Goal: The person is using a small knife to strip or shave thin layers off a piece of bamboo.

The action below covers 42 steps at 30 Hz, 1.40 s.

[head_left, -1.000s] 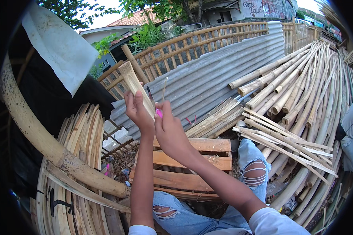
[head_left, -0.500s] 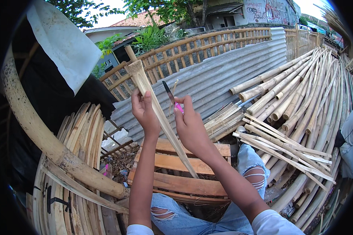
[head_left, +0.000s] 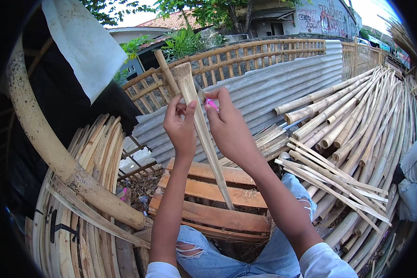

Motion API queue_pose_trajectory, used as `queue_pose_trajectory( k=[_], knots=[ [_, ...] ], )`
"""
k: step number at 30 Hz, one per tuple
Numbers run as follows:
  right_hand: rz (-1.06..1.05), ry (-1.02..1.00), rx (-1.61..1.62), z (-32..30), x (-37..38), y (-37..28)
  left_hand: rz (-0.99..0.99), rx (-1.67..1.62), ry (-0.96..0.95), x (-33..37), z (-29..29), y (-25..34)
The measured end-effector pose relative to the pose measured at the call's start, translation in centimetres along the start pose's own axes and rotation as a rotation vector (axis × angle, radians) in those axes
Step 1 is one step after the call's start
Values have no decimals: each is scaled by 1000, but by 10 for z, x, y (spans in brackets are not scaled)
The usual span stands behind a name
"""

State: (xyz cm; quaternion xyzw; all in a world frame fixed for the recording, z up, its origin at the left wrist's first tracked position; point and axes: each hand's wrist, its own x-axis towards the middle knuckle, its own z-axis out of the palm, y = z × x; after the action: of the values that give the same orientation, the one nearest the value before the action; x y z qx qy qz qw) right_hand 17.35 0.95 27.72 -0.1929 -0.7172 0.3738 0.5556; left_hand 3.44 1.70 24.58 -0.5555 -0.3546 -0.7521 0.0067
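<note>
My left hand [head_left: 180, 127] is closed around a split bamboo strip [head_left: 200, 127], gripping it below its wide upper end. The strip leans, and its lower tip rests on a slatted wooden bench [head_left: 201, 209]. In my right hand [head_left: 229, 127] is a knife [head_left: 211, 104] with a pink handle. Its dark blade lies against the strip's right edge near the top, mostly hidden behind the strip and my fingers. Thin shavings [head_left: 250, 198] lie on the bench slats.
Long bamboo poles [head_left: 338, 134] are heaped at the right, with pale split strips [head_left: 333, 180] across them. A thick bamboo pole [head_left: 55, 153] slants down the left beside bundled slats [head_left: 85, 208]. Ahead stand a corrugated sheet [head_left: 264, 99] and a bamboo fence [head_left: 245, 54]. Someone's clothed leg [head_left: 411, 180] shows far right.
The knife has come from clear of the strip to against its right edge. The strip's top has shifted right and stands more upright. Both hands are slightly higher.
</note>
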Motion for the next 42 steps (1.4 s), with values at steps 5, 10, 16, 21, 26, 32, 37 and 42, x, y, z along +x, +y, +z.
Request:
queue_pose_trajectory(
  k=[5, 10, 16, 21, 26, 32, 37, 42],
  knots=[
    [-15, -9, -31, 8, -23, 19, 60, -48, 51, -3, 4, -1],
    [247, -198, -244, 32, -95, 70, 65, -80, 148, -3, 2, -7],
    [229, -211, -266, 26, -97, 70, 37, -141, 102, -11, 4, -2],
    [171, -234, -445, 26, -88, 68, -38, 86, -31, -22, -4, -8],
    [180, -228, -590, 33, -99, 69, 33, 166, -29, -27, -6, -17],
    [154, -157, -558, 34, -102, 75, 78, 176, -9, -27, 0, -24],
    [149, -85, -494, 34, -105, 63, 104, 187, 17, -22, 1, -30],
    [299, -187, -507, 28, -113, 63, 47, 175, -30, -30, 2, -36]
  ],
)
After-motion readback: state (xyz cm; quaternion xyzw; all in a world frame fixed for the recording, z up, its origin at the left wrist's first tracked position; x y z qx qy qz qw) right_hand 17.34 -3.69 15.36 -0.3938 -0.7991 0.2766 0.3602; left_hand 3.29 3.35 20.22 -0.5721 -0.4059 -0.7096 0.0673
